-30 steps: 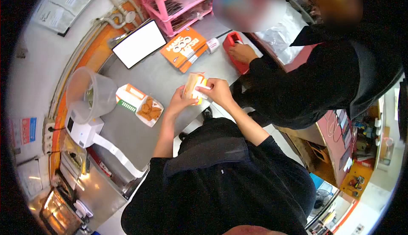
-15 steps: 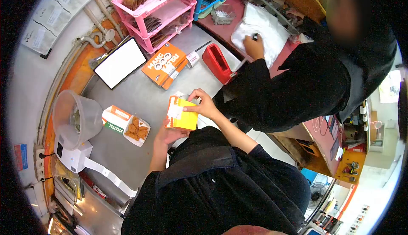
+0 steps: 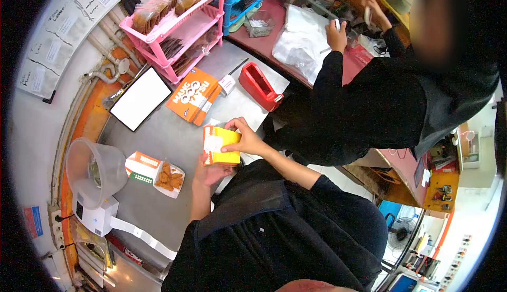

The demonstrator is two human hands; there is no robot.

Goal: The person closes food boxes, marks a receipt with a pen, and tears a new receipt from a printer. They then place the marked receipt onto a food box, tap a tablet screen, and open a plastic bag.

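Both of my hands are on a small yellow carton [image 3: 227, 155] with an orange and white side and a white label. My right hand [image 3: 246, 137] grips its upper right part, the thumb pressed on the yellow face and the fingers around the far edge. Along the lower left side, my left hand [image 3: 210, 173] holds it from beneath, with some fingers hidden by the carton. To the left on the metal counter [image 3: 174, 136] lies an open paper box [image 3: 143, 166] with fried pieces [image 3: 169, 177] in it. Beyond the carton sits a closed orange box [image 3: 193, 96].
A red tape dispenser [image 3: 260, 87], a tablet [image 3: 140, 99] and a pink rack [image 3: 182, 26] of packets stand towards the back. At left are a clear tub [image 3: 96, 166] and a label printer [image 3: 96, 216]. A co-worker [image 3: 369, 96] in black stands close on the right, beside white plastic bags [image 3: 302, 41].
My right thumb has come down further across the carton's label and yellow face. The co-worker's hand has lifted off the plastic bags, and their other hand is now raised. The view has shifted slightly.
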